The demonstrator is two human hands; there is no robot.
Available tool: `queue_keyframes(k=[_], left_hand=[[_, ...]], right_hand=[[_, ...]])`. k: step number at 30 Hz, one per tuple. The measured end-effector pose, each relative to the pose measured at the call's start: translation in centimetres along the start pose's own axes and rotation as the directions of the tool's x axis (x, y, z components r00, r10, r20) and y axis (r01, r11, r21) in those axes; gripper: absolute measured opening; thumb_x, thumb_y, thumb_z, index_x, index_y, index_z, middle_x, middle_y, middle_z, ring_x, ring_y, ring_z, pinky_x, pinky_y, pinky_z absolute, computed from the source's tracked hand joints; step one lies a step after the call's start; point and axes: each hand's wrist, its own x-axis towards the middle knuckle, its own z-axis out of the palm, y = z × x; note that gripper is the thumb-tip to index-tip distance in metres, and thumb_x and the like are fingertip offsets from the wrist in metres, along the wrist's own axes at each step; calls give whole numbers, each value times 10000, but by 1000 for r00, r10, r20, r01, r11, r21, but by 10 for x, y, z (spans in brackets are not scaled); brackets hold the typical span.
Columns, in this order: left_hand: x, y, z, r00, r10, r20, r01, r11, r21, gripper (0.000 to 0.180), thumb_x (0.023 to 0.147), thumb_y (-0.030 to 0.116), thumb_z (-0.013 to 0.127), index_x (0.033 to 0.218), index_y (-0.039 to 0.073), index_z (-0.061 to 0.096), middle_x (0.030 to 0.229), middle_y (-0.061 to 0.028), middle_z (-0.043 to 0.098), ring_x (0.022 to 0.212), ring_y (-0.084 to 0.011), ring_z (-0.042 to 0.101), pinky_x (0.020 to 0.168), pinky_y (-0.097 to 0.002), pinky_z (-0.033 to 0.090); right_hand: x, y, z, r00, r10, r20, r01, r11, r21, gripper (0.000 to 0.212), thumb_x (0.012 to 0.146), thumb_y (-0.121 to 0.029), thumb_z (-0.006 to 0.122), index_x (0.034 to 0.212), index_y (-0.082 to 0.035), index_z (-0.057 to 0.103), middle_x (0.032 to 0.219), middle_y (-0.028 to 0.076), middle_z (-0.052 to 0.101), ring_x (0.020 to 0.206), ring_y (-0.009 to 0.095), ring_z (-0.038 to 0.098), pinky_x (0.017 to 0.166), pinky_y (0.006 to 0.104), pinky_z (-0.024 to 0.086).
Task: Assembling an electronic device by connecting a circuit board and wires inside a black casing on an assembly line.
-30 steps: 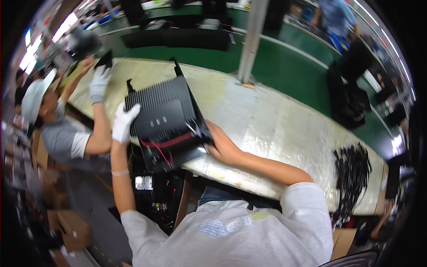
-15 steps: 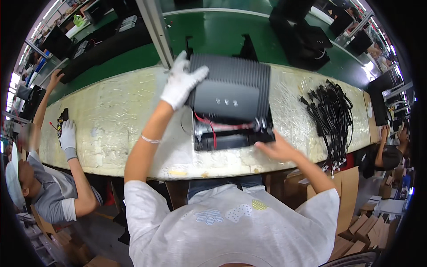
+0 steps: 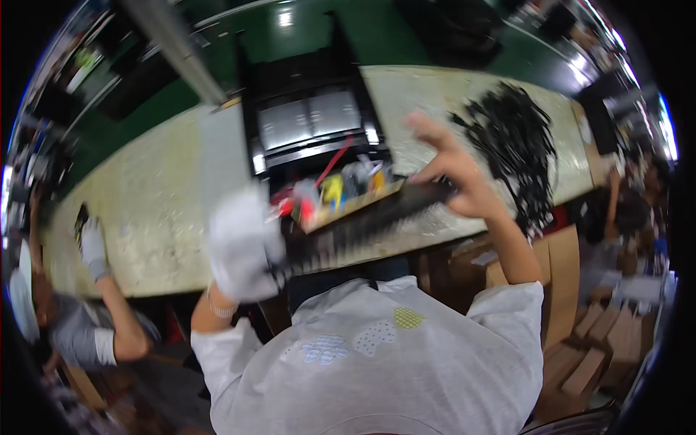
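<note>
Pale bench (image 3: 159,188), green floor (image 3: 391,45), right hand (image 3: 458,170) spread, left hand (image 3: 245,243) too blurred to tell

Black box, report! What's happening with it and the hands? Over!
Left hand blurred, at left end of ribbed lid. Right hand at its right end. Black box open, coloured parts showing. Cables right, apart from box.
</note>
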Motion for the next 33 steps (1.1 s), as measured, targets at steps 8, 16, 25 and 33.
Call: queue_keyframes(k=[8,16,25,33], left_hand=[[-162,1,96,949,205,239,-146,959,-242,264,628,71,675,886,29,640,853,-86,595,884,-286,601,901,-480,508],[-146,9,73,977,86,193,-50,981,-186,729,673,684,684,1013,46,591,1009,-117,566,962,-339,555,864,-485,433],[33,62,104,953,-217,210,293,494,-819,489,850,136,520,1304,-42,469,1304,-244,492,1230,-351,490,1074,-413,360],[131,67,73,838,-523,-155,-58,196,-979,382,1038,339,418,918,-1,543,905,-137,656,846,-216,649,836,-336,527]], right_hand=[[-96,45,-62,871,298,-391,-487,411,-771,329,805,-183,714,1011,12,546,1310,242,492,1247,413,436,1015,454,403],[-135,79,-93,833,230,-503,-553,343,-759,267,892,-160,636,1034,34,520,1163,296,552,1111,425,536,896,480,443],[-38,-94,-58,708,429,-561,-466,881,84,166,950,-155,609,1008,-6,561,633,-35,537,529,17,492,450,185,361],[-15,-30,34,925,374,-72,-210,657,724,621,1032,-494,281,1213,56,504,1121,222,636,1061,309,635,1002,394,445]])
